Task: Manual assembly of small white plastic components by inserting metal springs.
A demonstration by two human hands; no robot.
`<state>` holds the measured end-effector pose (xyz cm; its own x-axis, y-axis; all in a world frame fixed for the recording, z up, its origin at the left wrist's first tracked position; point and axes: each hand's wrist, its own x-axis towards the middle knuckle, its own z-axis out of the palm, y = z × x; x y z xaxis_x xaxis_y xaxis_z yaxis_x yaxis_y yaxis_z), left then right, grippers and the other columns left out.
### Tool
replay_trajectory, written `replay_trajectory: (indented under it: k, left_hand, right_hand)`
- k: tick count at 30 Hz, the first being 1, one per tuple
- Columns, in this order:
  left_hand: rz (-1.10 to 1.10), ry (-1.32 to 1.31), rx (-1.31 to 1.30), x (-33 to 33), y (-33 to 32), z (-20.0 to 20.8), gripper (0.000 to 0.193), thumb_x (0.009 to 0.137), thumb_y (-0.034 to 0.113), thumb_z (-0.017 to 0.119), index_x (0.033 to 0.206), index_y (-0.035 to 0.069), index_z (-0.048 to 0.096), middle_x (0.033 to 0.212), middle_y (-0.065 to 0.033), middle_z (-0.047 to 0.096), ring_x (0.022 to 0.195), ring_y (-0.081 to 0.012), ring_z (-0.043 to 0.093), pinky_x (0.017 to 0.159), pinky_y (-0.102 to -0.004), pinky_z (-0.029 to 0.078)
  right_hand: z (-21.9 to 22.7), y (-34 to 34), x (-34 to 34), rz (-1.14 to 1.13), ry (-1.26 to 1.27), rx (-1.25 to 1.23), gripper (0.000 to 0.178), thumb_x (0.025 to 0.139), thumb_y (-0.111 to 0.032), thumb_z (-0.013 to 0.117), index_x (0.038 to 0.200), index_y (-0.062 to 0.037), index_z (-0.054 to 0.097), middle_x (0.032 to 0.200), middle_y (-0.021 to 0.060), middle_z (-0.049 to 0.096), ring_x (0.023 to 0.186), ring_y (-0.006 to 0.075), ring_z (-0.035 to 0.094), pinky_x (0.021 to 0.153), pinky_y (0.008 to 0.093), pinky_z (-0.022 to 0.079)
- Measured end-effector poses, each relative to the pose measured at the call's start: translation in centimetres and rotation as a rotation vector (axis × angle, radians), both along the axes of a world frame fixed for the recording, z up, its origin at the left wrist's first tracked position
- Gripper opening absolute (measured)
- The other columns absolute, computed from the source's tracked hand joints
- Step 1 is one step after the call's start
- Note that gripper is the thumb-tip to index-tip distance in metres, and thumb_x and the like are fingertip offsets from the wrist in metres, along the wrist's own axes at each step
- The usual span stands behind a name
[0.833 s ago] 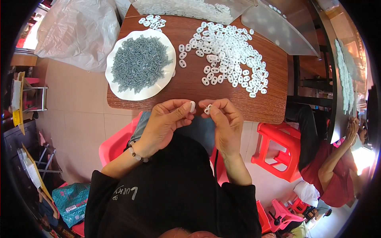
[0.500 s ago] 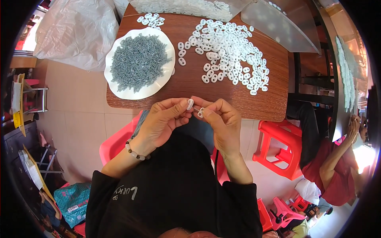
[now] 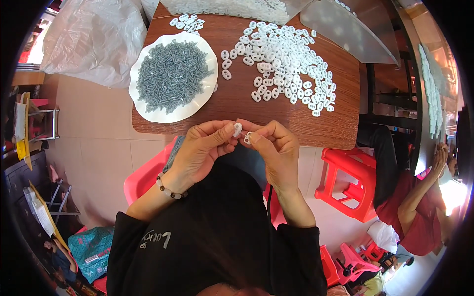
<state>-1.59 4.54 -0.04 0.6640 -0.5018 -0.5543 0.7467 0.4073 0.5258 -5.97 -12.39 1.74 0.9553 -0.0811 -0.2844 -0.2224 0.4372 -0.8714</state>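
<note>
Between the thumb and finger of my left hand (image 3: 210,145) is a small white oval plastic piece (image 3: 237,129). My right hand (image 3: 277,148) pinches another white piece with holes (image 3: 248,138), just right of the first. A thin bit seems to run between the two pieces, too small to make out. Both hands are close together at the table's near edge. Beyond them a white scalloped plate (image 3: 210,93) bears a heap of small grey-blue springs or screw-like pieces (image 3: 173,74). Right of it, many white two-holed oval pieces (image 3: 284,59) lie spread on the brown table (image 3: 229,101).
A few more white pieces (image 3: 186,23) lie behind the plate. Clear plastic bags (image 3: 94,42) stand at the left and back. A translucent tray (image 3: 345,32) is at the back right. Red stools (image 3: 345,185) stand on the right, where another person (image 3: 419,212) sits at a table.
The white piece in my left hand has turned so that its face shows more. The piece in my right hand has shifted slightly left and up.
</note>
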Motion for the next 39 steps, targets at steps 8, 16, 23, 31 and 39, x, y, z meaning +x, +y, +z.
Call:
replay_trajectory:
  k: [8,16,23,31,39]
  left_hand:
    - [0.017,0.004,-0.015,0.0,0.0,0.0,0.02,0.093,0.017,0.063,0.105,0.002,0.066,0.092,-0.0034,0.068,0.079,-0.0099,0.061,0.077,-0.0265,0.052]
    - [0.037,-0.099,0.019,0.0,0.0,0.4,0.019,0.092,0.012,0.063,0.106,0.0,0.066,0.095,-0.0054,0.068,0.08,-0.01,0.062,0.075,-0.025,0.053]
    - [0.051,-0.171,0.067,-0.2,0.1,0.3,0.019,0.09,0.01,0.065,0.106,-0.001,0.067,0.097,-0.0067,0.069,0.08,-0.0103,0.062,0.073,-0.0233,0.052]
    - [0.056,-0.222,0.111,-0.4,-0.1,0.6,0.019,0.089,0.009,0.066,0.105,-0.001,0.067,0.094,-0.0067,0.069,0.078,-0.0105,0.062,0.072,-0.0226,0.051]
    - [0.042,-0.198,0.096,-0.5,0.1,0.3,0.019,0.089,0.01,0.067,0.104,-0.001,0.067,0.092,-0.0068,0.069,0.077,-0.0102,0.062,0.071,-0.0231,0.051]
  right_hand:
    - [0.0,0.1,0.2,0.002,0.01,-0.021,0.008,0.09,-0.005,0.059,0.086,0.0019,0.057,0.115,0.0286,0.061,0.095,0.0202,0.066,0.084,0.0309,0.054]
    - [0.0,0.4,0.2,-0.003,0.023,-0.015,0.009,0.09,-0.006,0.06,0.087,0.0021,0.057,0.115,0.0272,0.062,0.092,0.0177,0.065,0.085,0.0308,0.054]
    - [0.1,0.9,0.0,-0.033,0.022,-0.011,0.009,0.091,-0.007,0.06,0.087,0.0017,0.058,0.112,0.025,0.064,0.09,0.0164,0.065,0.083,0.0306,0.054]
    - [0.0,1.3,-0.5,-0.062,-0.033,-0.088,0.009,0.091,-0.006,0.06,0.087,0.002,0.059,0.11,0.0231,0.065,0.085,0.0142,0.064,0.08,0.0287,0.054]
    - [-0.2,1.3,-0.7,-0.081,-0.029,-0.065,0.008,0.093,-0.005,0.057,0.089,0.0017,0.057,0.114,0.0249,0.063,0.092,0.0182,0.066,0.085,0.0317,0.055]
